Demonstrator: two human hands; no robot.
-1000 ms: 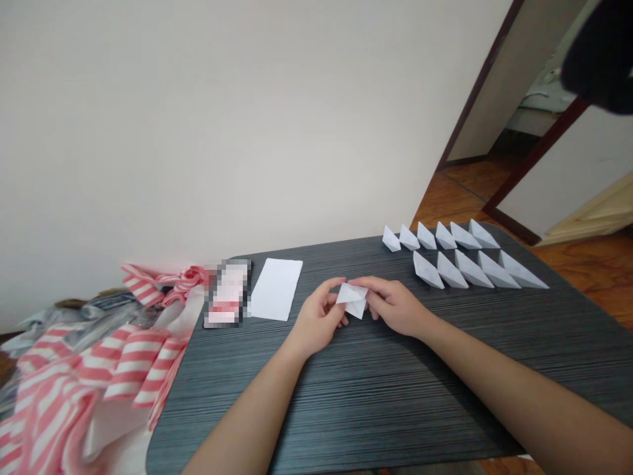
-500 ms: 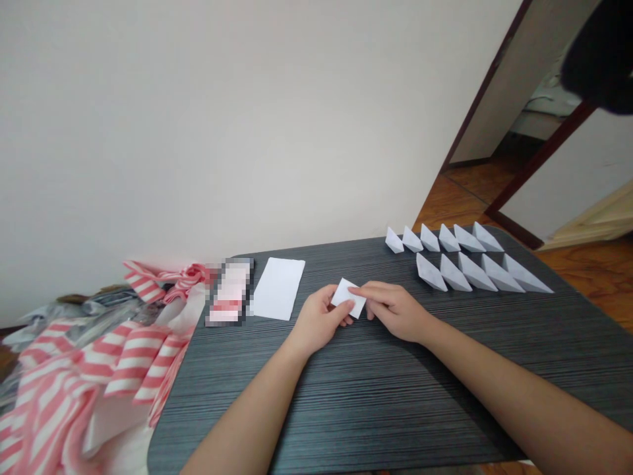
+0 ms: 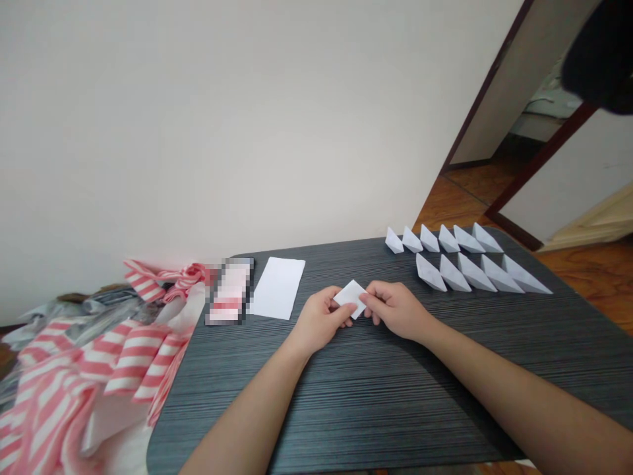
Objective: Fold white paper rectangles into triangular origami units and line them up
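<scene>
White folded paper [image 3: 350,298] sits at twelve o'clock, pinched between my left hand [image 3: 319,320] and my right hand [image 3: 398,310]. Both hands are curled half shut, and each has hold of it with thumb and fingertips. It's a small, flat piece, and I can't make out all its folds from here. Across the dark grey table [image 3: 346,402], eleven paper boats [image 3: 475,272] stand in two rows at one o'clock. A blank white sheet [image 3: 277,288] lies at eleven o'clock, just beside a blurred object [image 3: 230,290]. Pink-and-white striped cloth [image 3: 133,359] heaps up at ten o'clock.
</scene>
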